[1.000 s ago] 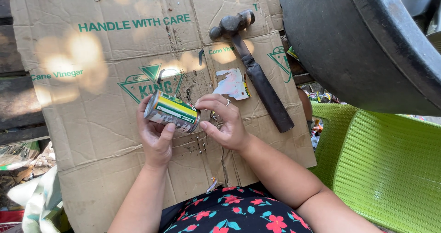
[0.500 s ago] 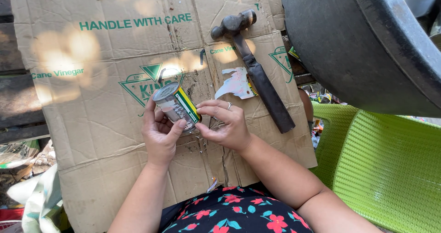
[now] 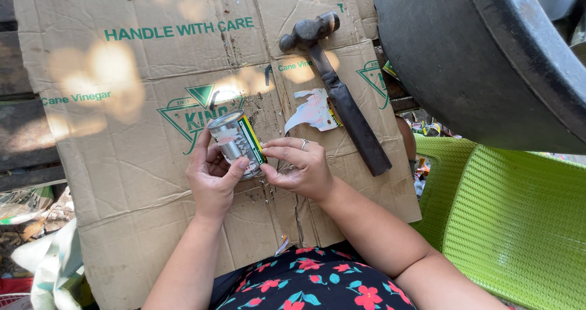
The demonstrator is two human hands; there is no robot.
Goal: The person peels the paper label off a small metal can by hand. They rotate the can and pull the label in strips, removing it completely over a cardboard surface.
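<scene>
I count one small silver metal can with a green and yellow label [image 3: 236, 142]. One dark ball-peen hammer with a worn black handle [image 3: 342, 96] lies on one flattened brown cardboard sheet printed in green [image 3: 110, 133]. There is one torn scrap of pale label paper [image 3: 314, 110] beside the hammer. One silver ring [image 3: 303, 144] sits on my finger. To the side I see one bright green woven plastic chair [image 3: 519, 224] and one big dark grey plastic tub [image 3: 482, 59].

hammer [image 3: 339, 90] right, bare cardboard [image 3: 122, 145] left
</scene>
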